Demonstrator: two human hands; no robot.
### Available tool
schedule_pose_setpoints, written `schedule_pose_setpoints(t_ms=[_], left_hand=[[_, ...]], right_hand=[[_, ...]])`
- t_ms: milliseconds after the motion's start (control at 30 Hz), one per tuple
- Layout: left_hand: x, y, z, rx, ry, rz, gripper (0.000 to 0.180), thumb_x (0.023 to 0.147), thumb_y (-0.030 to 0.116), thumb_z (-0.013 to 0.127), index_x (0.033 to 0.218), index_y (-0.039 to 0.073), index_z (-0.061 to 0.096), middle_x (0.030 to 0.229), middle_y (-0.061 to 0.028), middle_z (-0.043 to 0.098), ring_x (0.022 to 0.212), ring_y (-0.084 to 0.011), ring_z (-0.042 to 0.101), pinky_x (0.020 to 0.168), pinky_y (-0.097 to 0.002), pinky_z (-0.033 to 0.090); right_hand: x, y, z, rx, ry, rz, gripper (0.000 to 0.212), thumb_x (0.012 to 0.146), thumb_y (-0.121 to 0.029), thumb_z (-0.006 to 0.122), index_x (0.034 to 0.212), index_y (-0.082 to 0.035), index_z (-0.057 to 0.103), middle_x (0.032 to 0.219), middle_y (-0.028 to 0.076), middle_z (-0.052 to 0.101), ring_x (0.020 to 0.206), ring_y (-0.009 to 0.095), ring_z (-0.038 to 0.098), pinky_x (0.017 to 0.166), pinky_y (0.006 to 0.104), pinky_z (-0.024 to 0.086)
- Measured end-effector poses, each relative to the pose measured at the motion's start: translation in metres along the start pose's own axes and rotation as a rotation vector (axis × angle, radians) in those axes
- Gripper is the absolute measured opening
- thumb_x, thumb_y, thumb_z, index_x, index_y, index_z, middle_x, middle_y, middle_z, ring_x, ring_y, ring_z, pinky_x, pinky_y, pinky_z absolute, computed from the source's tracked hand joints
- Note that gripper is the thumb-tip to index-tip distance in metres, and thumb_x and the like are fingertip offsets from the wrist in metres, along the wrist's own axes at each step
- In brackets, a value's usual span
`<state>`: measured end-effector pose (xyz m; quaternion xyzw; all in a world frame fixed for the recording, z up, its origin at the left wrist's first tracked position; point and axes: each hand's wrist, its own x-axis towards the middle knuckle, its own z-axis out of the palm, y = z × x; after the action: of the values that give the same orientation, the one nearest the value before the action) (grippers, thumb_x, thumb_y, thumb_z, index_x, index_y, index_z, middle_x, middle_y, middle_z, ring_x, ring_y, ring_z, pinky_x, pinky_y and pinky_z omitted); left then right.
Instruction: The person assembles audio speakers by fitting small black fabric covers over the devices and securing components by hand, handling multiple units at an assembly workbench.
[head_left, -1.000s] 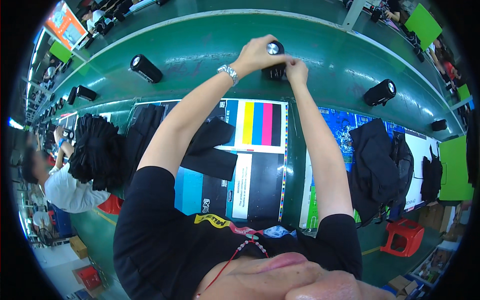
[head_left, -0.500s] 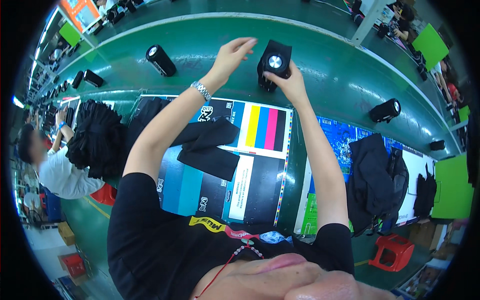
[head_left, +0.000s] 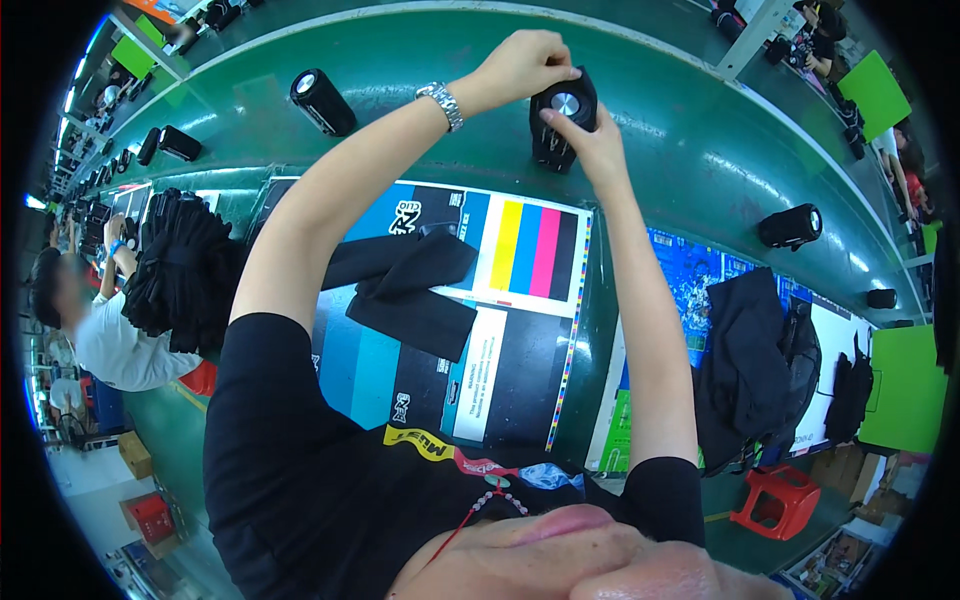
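A black cylindrical speaker [head_left: 553, 142] with a shiny silver round end stands tilted at the far middle, over the green bench. My right hand [head_left: 598, 145] is closed round its right side, thumb near the silver end. Black cloth [head_left: 588, 82] shows along the speaker's far upper edge; how far it covers the speaker I cannot make out. My left hand [head_left: 525, 68] is closed in a pinch at that edge, fingertips on the cloth. Flat black cloth pouches [head_left: 420, 300] lie on the printed sheet nearer to me.
A bundle of black cloth [head_left: 185, 270] sits at left, beside a person in white [head_left: 130, 340]. Dark cloth [head_left: 745, 350] is heaped at right. Other speakers stand or lie on the green bench [head_left: 440, 70], one far left [head_left: 322, 102], another at right [head_left: 790, 227]. A red stool [head_left: 775, 500] stands below.
My left hand has moved right and closed on the cloth at the speaker's far edge; before, it was apart from it. The speaker and right hand have shifted slightly farther away.
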<state>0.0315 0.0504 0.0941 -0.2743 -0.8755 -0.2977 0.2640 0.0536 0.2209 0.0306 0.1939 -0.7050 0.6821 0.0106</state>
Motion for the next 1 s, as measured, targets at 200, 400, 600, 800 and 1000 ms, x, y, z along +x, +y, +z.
schedule_pose_setpoints(t_ms=[200,400,600,800,1000], left_hand=[[-0.006,0.029,0.004,-0.106,-0.008,0.022,0.024,0.086,0.022,0.068,0.077,-0.001,0.063,0.068,-0.0065,0.056,0.059,-0.0136,0.051,0.055,-0.0269,0.042],[-0.017,0.030,0.005,-0.333,0.154,-0.183,0.024,0.088,0.027,0.066,0.084,0.003,0.068,0.074,-0.0011,0.060,0.064,-0.0114,0.053,0.058,-0.0247,0.043],[-0.015,0.000,0.039,-1.169,0.403,-0.751,0.053,0.096,0.047,0.046,0.119,0.001,0.056,0.110,-0.0104,0.063,0.097,-0.0195,0.060,0.084,-0.0327,0.047],[-0.010,0.012,0.102,-1.446,0.435,-0.805,0.041,0.097,0.045,0.046,0.095,0.007,0.061,0.089,-0.0042,0.064,0.079,-0.0115,0.062,0.072,-0.0253,0.050],[-0.031,0.035,0.137,-1.300,0.573,-0.790,0.044,0.096,0.042,0.043,0.083,0.005,0.060,0.078,-0.0007,0.060,0.068,-0.0102,0.054,0.067,-0.0254,0.045]], right_hand=[[0.013,0.013,-0.023,-0.070,0.016,0.022,0.057,0.069,-0.042,0.079,0.101,0.002,0.063,0.089,0.010,0.067,0.080,0.015,0.064,0.070,0.0274,0.050],[0.004,0.002,-0.023,-0.079,-0.087,0.069,0.058,0.077,-0.044,0.072,0.113,0.000,0.059,0.099,0.009,0.065,0.091,0.015,0.061,0.080,0.0290,0.046],[0.038,0.027,-0.044,0.568,0.099,0.268,0.106,0.083,-0.081,0.019,0.132,0.011,0.040,0.127,0.019,0.055,0.117,0.027,0.052,0.098,0.0327,0.040],[0.066,0.027,-0.021,0.523,0.215,0.292,0.076,0.095,-0.063,0.026,0.100,0.005,0.060,0.085,0.012,0.064,0.079,0.019,0.061,0.074,0.0291,0.049],[0.037,0.073,-0.038,0.642,0.214,0.162,0.033,0.095,-0.030,0.050,0.092,0.000,0.062,0.085,0.006,0.063,0.080,0.014,0.060,0.076,0.0261,0.048]])
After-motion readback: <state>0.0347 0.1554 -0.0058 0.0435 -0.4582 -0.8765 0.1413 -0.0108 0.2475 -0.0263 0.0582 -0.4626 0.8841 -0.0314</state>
